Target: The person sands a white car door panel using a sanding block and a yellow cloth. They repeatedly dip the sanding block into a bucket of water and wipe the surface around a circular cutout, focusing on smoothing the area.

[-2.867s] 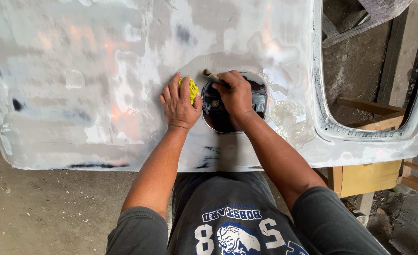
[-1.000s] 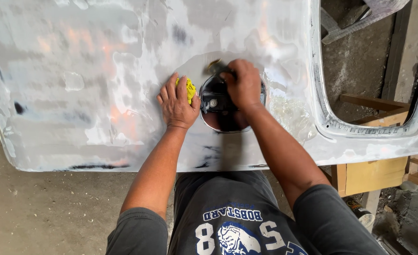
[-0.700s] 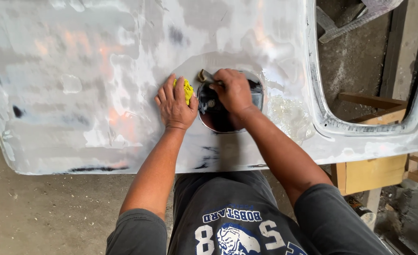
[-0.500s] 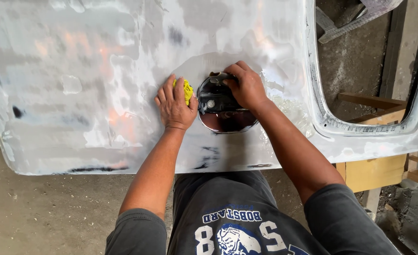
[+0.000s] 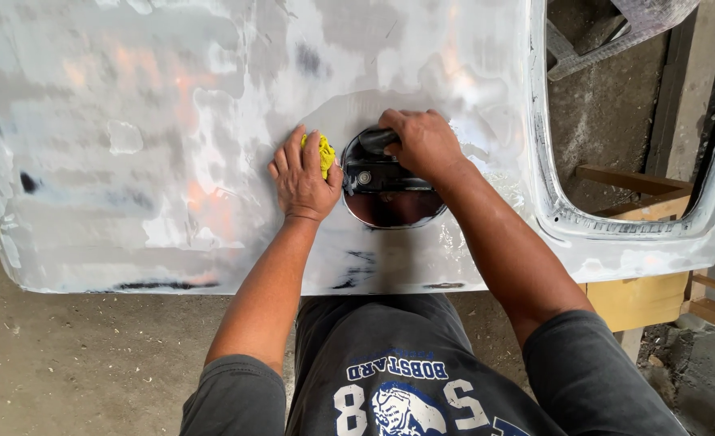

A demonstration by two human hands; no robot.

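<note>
A broad sanded car body panel [image 5: 172,161], patched grey and white with filler, fills most of the view, with a round opening [image 5: 394,202] cut into it near the middle and a window cut-out at the right edge over a concrete floor [image 5: 91,355]. The right hand [image 5: 424,144] is clenched around a dark handle-like part [image 5: 378,139] at the upper rim of that opening. Just beside it, the left hand [image 5: 301,176] presses flat on the panel, grasping a small yellow pad [image 5: 323,153] under its fingers.
</note>
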